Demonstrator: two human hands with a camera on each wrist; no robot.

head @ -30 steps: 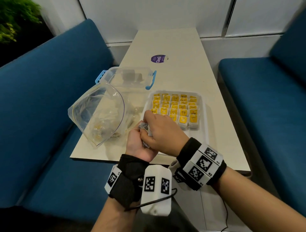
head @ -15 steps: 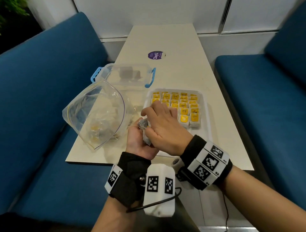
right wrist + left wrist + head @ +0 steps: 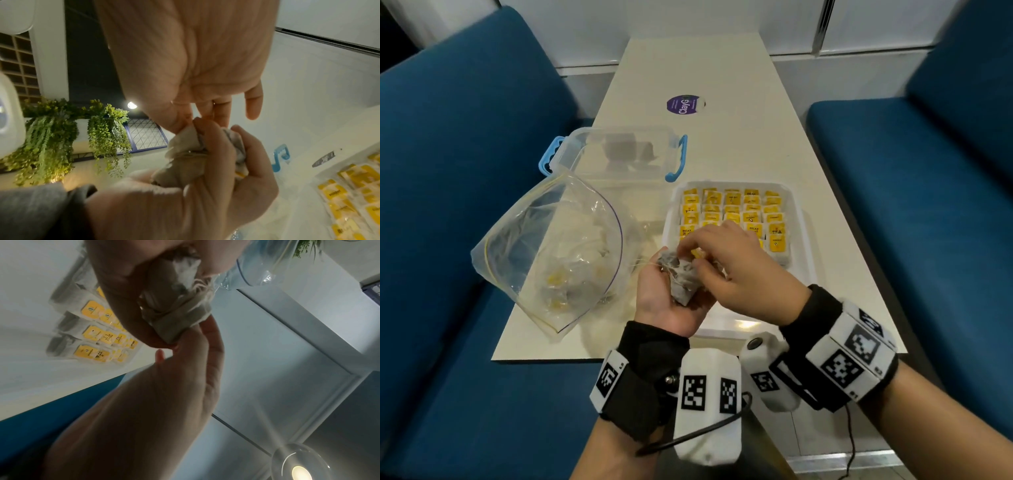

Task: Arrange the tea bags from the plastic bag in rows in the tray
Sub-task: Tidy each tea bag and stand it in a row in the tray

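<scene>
A bunch of grey tea bags (image 3: 681, 277) is held in the cupped left hand (image 3: 671, 301), palm up, above the near left corner of the tray (image 3: 804, 236). The bunch's long axis is seen running from the palm heel away toward the tray. The right hand (image 3: 739, 270) is placed over it, its grip narrowed to a pinch on the bunch's far end. Strings (image 3: 202, 283) on the bunch are shown clearly only by the left wrist view. Yellow-tagged bags (image 3: 739, 216) are laid in rows in the tray. The plastic bag (image 3: 558, 250) is lying on the table (image 3: 722, 68), left of the tray.
</scene>
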